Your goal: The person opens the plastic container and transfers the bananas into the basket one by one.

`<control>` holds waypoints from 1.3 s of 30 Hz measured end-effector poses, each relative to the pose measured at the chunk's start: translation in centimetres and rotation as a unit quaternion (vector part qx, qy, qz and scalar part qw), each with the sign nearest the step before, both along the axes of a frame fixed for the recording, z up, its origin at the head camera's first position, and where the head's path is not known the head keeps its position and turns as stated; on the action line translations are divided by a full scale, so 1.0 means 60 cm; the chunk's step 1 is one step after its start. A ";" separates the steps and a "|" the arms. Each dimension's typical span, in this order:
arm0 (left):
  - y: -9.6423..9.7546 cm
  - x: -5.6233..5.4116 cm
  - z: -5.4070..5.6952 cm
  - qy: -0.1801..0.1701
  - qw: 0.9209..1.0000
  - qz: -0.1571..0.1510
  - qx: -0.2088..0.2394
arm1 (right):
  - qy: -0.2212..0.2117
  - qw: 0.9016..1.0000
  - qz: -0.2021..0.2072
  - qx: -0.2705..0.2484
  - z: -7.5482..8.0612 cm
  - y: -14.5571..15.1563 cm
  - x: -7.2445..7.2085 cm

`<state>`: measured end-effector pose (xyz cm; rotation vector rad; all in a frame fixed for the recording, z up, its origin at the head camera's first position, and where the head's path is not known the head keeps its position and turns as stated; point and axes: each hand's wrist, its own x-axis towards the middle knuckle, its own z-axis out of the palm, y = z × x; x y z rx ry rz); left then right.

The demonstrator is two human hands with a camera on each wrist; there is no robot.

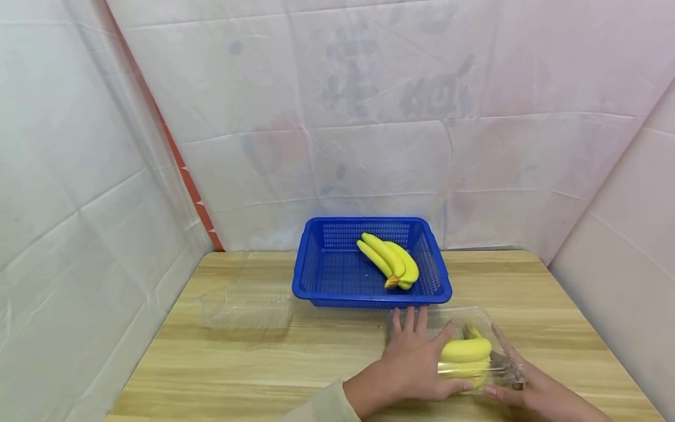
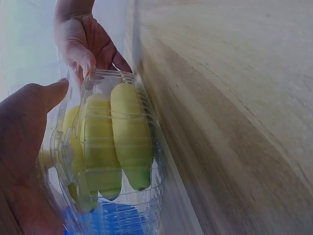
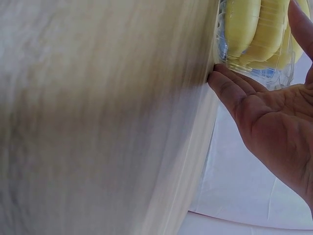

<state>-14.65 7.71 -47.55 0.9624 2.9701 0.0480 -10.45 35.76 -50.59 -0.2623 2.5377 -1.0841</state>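
Observation:
A clear plastic clamshell box (image 1: 437, 316) holding yellow bananas (image 1: 466, 350) sits at the front right of the wooden table. Over its left part my left hand (image 1: 408, 363) is spread, fingers toward the far edge and thumb toward the near side. At the right end, my right hand (image 1: 527, 381) holds the box between thumb and fingers. The left wrist view shows the bananas through the ribbed wall of the box, with the right thumb (image 2: 84, 58) at its far end. In the right wrist view, the right fingertips (image 3: 220, 73) are at the bottom edge of the box.
Behind the hands stands a blue plastic basket (image 1: 337, 293) with a bunch of bananas (image 1: 387, 258) in its right half. Another clear plastic box (image 1: 248, 310) lies at the left with its lid raised. White sheeting (image 1: 369, 146) encloses the table's back and sides.

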 end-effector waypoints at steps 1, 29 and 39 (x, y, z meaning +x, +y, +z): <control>-0.001 0.000 0.000 0.000 1.000 -0.001 0.000 | 0.001 1.000 0.001 -0.003 0.000 -0.001 0.000; -0.017 -0.010 -0.004 0.021 0.999 -0.041 0.011 | -0.001 1.000 0.004 -0.029 -0.006 0.003 -0.003; -0.013 -0.010 -0.003 0.014 0.999 -0.037 0.012 | 0.008 0.999 0.006 -0.036 -0.006 0.004 0.000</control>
